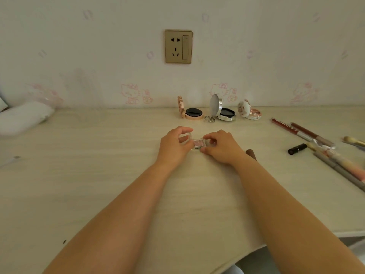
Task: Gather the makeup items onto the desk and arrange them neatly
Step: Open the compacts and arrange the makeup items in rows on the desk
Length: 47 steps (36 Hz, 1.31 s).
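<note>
A home, likely a child's bedroom: cartoon cat wallpaper [130, 93], a wall socket [178, 46], makeup compacts [225, 110] on the worktop [98, 155].

Three compacts [219, 110] behind palette [199, 144], pencils [316, 139] right

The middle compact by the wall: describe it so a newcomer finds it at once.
Start at the gold wall socket and drop straight down to the desk's back edge, where three open compacts stand. The middle compact is silver with an upright lid. Only it has a key ring attached.
</note>
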### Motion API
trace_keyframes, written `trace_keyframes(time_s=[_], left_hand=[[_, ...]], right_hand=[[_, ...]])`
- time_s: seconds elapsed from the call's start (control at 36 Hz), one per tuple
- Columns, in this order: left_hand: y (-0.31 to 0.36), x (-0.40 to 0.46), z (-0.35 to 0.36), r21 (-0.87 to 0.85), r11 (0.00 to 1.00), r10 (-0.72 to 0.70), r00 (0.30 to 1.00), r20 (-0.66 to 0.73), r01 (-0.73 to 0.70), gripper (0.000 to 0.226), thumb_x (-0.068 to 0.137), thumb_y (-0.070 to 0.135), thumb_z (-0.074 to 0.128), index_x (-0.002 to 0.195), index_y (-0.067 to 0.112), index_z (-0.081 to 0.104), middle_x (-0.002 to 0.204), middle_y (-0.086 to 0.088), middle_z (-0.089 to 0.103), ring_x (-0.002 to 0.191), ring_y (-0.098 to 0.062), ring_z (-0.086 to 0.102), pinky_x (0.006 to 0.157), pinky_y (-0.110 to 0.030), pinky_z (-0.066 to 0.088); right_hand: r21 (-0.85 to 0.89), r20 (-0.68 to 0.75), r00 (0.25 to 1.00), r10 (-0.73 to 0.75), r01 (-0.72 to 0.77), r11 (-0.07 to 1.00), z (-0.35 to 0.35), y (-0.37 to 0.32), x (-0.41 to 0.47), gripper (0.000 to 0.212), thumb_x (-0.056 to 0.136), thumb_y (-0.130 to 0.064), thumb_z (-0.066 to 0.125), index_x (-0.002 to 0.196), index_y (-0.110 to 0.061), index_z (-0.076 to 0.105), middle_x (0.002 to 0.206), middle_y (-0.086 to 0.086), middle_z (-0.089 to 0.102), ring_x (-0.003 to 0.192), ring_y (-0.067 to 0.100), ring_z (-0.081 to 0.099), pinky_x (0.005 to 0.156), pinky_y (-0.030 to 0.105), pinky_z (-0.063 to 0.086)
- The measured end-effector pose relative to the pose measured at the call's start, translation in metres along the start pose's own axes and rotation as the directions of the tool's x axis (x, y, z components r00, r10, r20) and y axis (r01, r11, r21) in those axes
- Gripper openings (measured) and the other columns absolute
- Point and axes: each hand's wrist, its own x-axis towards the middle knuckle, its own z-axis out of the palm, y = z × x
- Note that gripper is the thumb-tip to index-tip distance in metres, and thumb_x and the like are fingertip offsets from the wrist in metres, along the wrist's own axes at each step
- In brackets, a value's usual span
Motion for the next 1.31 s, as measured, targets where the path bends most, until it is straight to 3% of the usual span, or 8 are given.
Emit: trace_keyframes(time_s=[0.11,0.19,0.33,0.44,0.56,0.94,1.19,1.31], left_hand=[[-0.004,0.011,-0.003,0.108,0.994,0.010,1.000,0.013,-0.012,0.027,0.083,0.014,0.064,0.109,0.021,0.060,0.106,0.006,0.059,0.076,-0.003,0.061,0.064,0.002,0.037],[-0.006,0.020,-0.003,0.098,0.995,-0.024,1.000,0.015,0.022,0.028,0.083,0.015,0.066,0.109,0.020,0.059,0.104,0.002,0.061,0.073,-0.009,0.064,0.070,-0.016,0.051],[-0.006,0.033,0.001,0.057,0.997,-0.059,0.998,0.017,0.058,0.039,0.077,0.009,0.072,0.112,0.015,0.055,0.102,0.001,0.059,0.068,-0.001,0.062,0.048,-0.017,0.052],[-0.008,0.041,0.006,0.193,0.980,-0.039,0.999,-0.019,0.041,0.046,0.075,0.016,0.075,0.115,0.018,0.053,0.108,0.000,0.062,0.081,-0.012,0.067,0.072,-0.033,0.056],[-0.012,0.049,0.012,0.289,0.957,-0.009,0.998,-0.059,0.026,0.049,0.073,0.020,0.076,0.115,0.019,0.052,0.109,0.001,0.063,0.085,-0.014,0.067,0.082,-0.035,0.051],[-0.017,0.060,0.018,0.375,0.927,0.032,0.992,-0.126,0.017,0.045,0.074,0.020,0.074,0.113,0.021,0.051,0.104,0.003,0.063,0.081,-0.014,0.066,0.075,-0.030,0.047],[-0.018,0.057,0.017,0.394,0.918,0.027,0.988,-0.151,0.035,0.048,0.074,0.022,0.074,0.115,0.021,0.049,0.097,-0.001,0.065,0.091,-0.022,0.062,0.075,-0.032,0.045],[-0.014,0.055,0.015,0.385,0.922,0.037,0.981,-0.192,0.040,0.066,0.071,0.033,0.076,0.126,0.022,0.042,0.100,-0.005,0.060,0.092,-0.023,0.058,0.071,-0.030,0.041]], right_hand=[[-0.011,-0.023,0.998,0.052,-0.053,0.999,0.000,0.002,0.011,0.048,0.082,-0.040,0.066,0.126,-0.025,0.054,0.115,0.006,0.048,0.115,0.026,0.040,0.100,0.031,0.033],[-0.015,-0.056,0.994,0.094,-0.095,0.995,0.004,0.003,0.021,0.048,0.083,-0.042,0.063,0.127,-0.027,0.054,0.119,0.007,0.048,0.118,0.027,0.037,0.101,0.034,0.033],[-0.087,-0.097,0.989,0.111,-0.120,0.989,0.010,0.006,0.036,0.046,0.085,-0.047,0.056,0.129,-0.032,0.051,0.121,0.005,0.048,0.119,0.027,0.037,0.098,0.037,0.033],[-0.090,-0.099,0.988,0.116,-0.125,0.988,0.012,0.010,0.048,0.044,0.087,-0.045,0.053,0.130,-0.034,0.050,0.122,0.005,0.049,0.119,0.027,0.038,0.098,0.037,0.032],[-0.103,-0.093,0.989,0.111,-0.121,0.987,0.013,0.012,0.057,0.045,0.086,-0.046,0.053,0.130,-0.036,0.049,0.122,0.004,0.050,0.119,0.026,0.039,0.098,0.038,0.032],[-0.139,-0.079,0.991,0.110,-0.120,0.983,0.014,0.010,0.070,0.045,0.088,-0.046,0.050,0.132,-0.040,0.046,0.128,0.004,0.051,0.125,0.027,0.038,0.100,0.039,0.030],[-0.146,-0.075,0.992,0.103,-0.113,0.983,0.015,0.011,0.068,0.045,0.088,-0.048,0.049,0.133,-0.042,0.045,0.132,0.004,0.048,0.126,0.027,0.037,0.101,0.040,0.029],[0.025,-0.135,0.987,0.086,-0.083,0.996,0.013,0.004,0.057,0.050,0.089,-0.037,0.052,0.137,-0.035,0.040,0.103,-0.002,0.057,0.111,0.024,0.050,0.097,0.039,0.037]])
